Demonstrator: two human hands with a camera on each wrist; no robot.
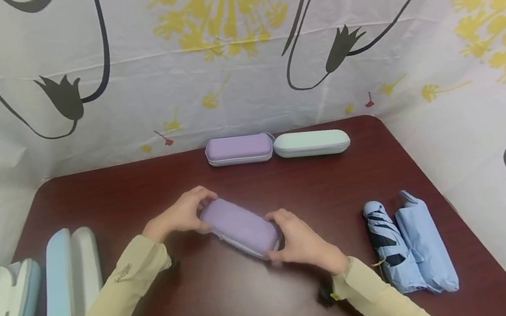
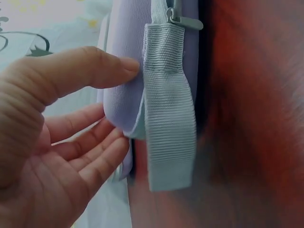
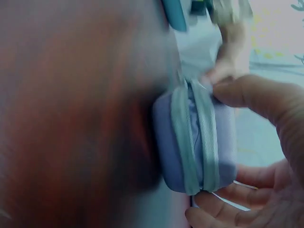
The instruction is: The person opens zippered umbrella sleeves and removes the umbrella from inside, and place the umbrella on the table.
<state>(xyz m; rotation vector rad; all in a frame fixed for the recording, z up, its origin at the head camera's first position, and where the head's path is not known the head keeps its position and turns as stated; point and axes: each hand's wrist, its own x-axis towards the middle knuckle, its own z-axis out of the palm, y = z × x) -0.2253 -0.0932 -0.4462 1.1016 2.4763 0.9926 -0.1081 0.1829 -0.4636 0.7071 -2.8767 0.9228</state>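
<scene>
A purple zippered hard case [image 1: 240, 225] lies slantwise between both hands over the middle of the table. My left hand [image 1: 188, 211] grips its far left end, the thumb on one face and the fingers around the other side. A pale woven strap [image 2: 170, 109] hangs from that end beside the zipper pull [image 2: 185, 21]. At the near right end my right hand [image 1: 302, 240] holds the case between thumb and fingers. In the right wrist view the pale zipper tapes [image 3: 207, 142] stand slightly apart, with purple fabric between them.
Another purple case [image 1: 239, 149] and a mint-green case [image 1: 312, 143] stand along the table's back edge. Light-blue cases [image 1: 60, 282] lie spread open at left. Two folded blue umbrellas [image 1: 427, 246] lie at right. A patterned cloth [image 1: 243, 93] encloses the table.
</scene>
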